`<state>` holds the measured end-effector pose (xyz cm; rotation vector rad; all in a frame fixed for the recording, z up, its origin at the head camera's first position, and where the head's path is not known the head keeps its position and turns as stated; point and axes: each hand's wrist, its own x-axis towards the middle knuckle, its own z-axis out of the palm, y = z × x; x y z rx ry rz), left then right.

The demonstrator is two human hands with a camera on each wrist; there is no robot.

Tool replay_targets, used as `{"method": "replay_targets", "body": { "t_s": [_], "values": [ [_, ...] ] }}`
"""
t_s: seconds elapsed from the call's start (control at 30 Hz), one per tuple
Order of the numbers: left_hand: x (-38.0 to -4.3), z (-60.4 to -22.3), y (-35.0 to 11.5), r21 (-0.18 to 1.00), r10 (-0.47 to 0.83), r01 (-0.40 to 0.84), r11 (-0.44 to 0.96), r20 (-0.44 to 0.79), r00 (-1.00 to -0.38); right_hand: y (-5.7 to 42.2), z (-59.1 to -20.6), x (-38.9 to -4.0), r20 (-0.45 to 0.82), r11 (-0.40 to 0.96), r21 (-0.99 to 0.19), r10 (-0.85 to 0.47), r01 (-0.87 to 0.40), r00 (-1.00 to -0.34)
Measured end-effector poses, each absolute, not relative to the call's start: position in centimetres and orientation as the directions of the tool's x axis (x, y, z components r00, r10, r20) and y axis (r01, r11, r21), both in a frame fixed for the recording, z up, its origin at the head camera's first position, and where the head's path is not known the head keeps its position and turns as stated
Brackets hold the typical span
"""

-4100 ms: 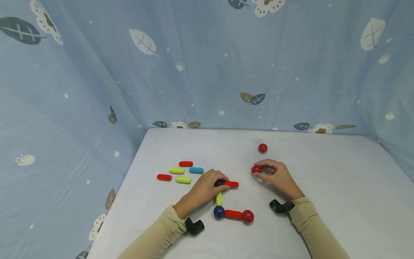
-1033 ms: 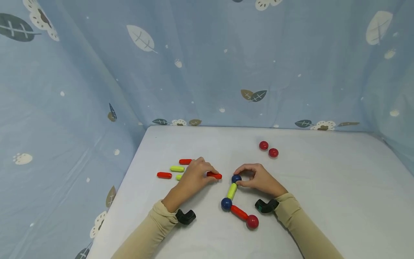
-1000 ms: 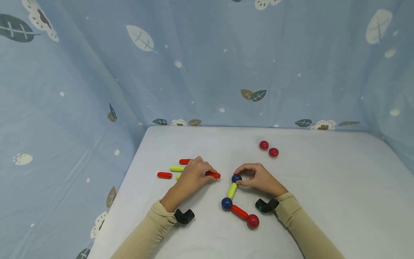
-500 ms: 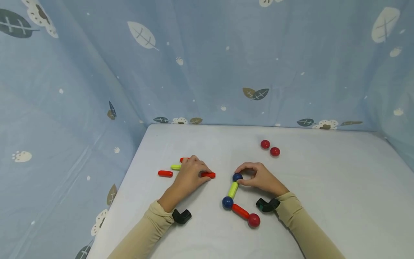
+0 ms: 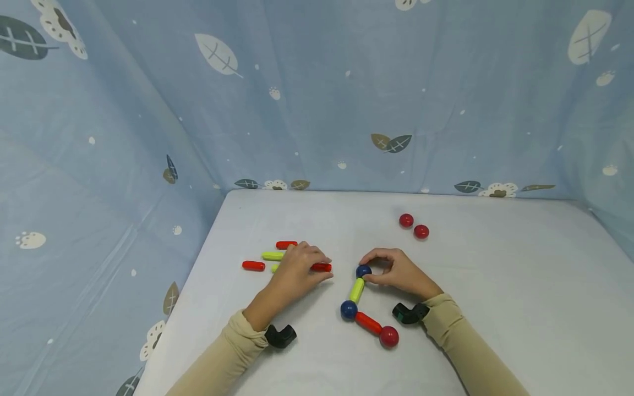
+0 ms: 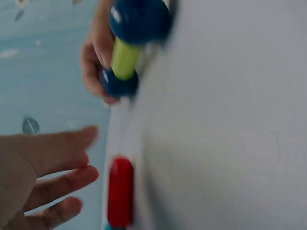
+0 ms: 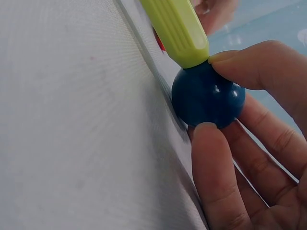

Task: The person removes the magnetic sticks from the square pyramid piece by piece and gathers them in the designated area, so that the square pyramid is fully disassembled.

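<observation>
My right hand point(image 5: 403, 275) pinches a dark blue ball point(image 7: 207, 96) between thumb and fingertips. From that ball a lime rod point(image 5: 356, 290) runs to a second blue ball point(image 5: 349, 310). A red rod point(image 5: 369, 323) joins this one to a red ball point(image 5: 389, 336); the whole chain lies on the table. Over to the left, my left hand point(image 5: 295, 275) has its fingers spread around a loose red rod point(image 5: 322, 267). In the left wrist view a gap shows between those fingers and the red rod point(image 6: 120, 191), and a bit of blue peeks out beneath it.
Two red balls point(image 5: 413, 226) sit towards the back of the white table point(image 5: 495, 264). Left of my left hand lie loose rods: red point(image 5: 253, 265), another red point(image 5: 286, 245) and lime point(image 5: 273, 256), some partly covered by the hand. Patterned blue cloth point(image 5: 317, 110) hangs behind.
The loose red rod came off the upper blue ball and moved left in my left hand, whose fingers have now let go. My right hand left a red ball at the back and took the blue ball.
</observation>
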<state>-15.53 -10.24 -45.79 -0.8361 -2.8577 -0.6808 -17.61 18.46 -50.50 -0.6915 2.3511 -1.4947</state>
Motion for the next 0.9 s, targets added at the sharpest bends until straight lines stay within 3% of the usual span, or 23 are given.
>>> {"method": "replay_targets", "body": {
  "t_s": [0.17, 0.27, 0.4, 0.63, 0.9],
  "values": [
    [-13.9, -45.5, -8.4, 0.602, 0.519, 0.433, 0.671, 0.035, -0.854, 18.5, -50.3, -17.4, 0.048, 0.347, -0.897, -0.537, -0.273, -0.842],
    [-13.1, -46.2, -7.4, 0.66, 0.512, 0.341, 0.669, -0.076, -0.856, 18.5, -50.2, -17.3, 0.046, 0.349, -0.896, -0.544, -0.276, -0.838],
    [-12.4, -47.1, -6.5, 0.656, 0.498, 0.311, 0.688, -0.115, -0.86, 18.5, -50.2, -17.3, 0.043, 0.352, -0.895, -0.547, -0.276, -0.836],
    [-12.1, -47.5, -5.8, 0.599, 0.482, 0.335, 0.727, -0.098, -0.87, 18.5, -50.2, -17.3, 0.043, 0.355, -0.894, -0.542, -0.275, -0.839],
    [-11.9, -47.8, -5.7, 0.616, 0.486, 0.34, 0.711, -0.08, -0.87, 18.3, -50.5, -17.4, 0.078, 0.395, -0.87, -0.479, -0.294, -0.874]
  ]
}}
